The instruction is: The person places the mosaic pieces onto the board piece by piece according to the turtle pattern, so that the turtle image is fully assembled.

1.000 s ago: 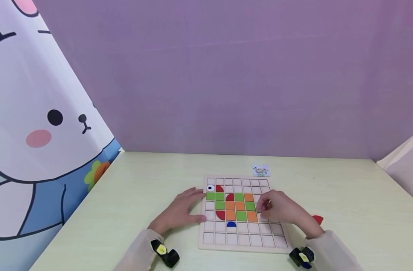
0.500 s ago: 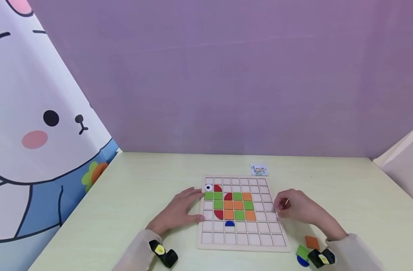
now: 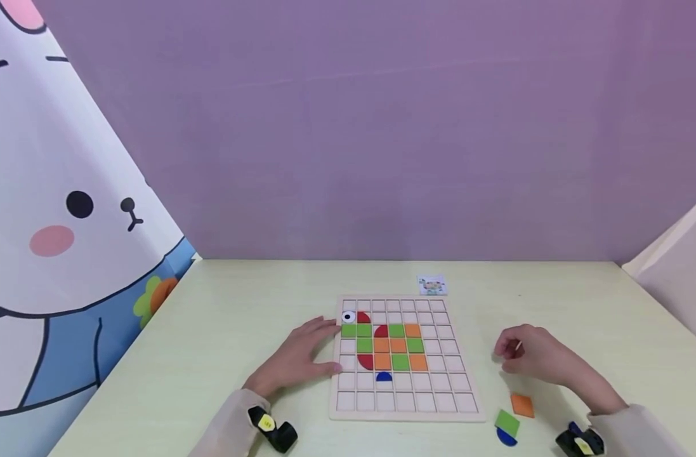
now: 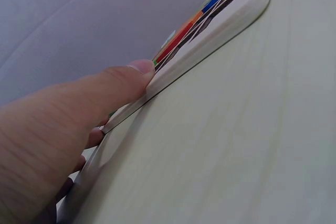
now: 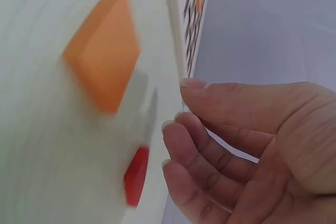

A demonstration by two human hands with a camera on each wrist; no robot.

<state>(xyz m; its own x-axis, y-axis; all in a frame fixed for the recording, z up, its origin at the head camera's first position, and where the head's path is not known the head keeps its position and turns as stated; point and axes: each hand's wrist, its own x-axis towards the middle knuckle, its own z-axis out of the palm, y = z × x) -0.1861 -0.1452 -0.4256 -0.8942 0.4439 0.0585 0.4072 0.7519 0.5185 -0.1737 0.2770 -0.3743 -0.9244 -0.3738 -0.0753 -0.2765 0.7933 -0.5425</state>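
Observation:
A pale gridded board (image 3: 407, 416) lies on the table, with green, orange and red pieces, a blue half-circle (image 3: 384, 377) and an eye piece (image 3: 348, 317) set in its cells. My left hand (image 3: 293, 358) rests at the board's left edge, thumb and fingers spread; in the left wrist view the thumb touches the board's rim. To the right of the board, my right hand (image 3: 538, 355) hovers over the table, fingers loosely bent and nothing held. Near it lie an orange square (image 3: 522, 405), a green square (image 3: 507, 423) and a red piece (image 5: 137, 177).
A blue half-circle (image 3: 505, 437) lies against the loose green square. Behind the board is a small picture card (image 3: 432, 285). A purple wall (image 3: 405, 158) closes off the table's far side, and a cartoon panel (image 3: 96, 254) stands at the left.
My right hand has moved right, off the board and out over the table. Loose pieces formerly behind its wrist now show. My left hand stays at the board's edge.

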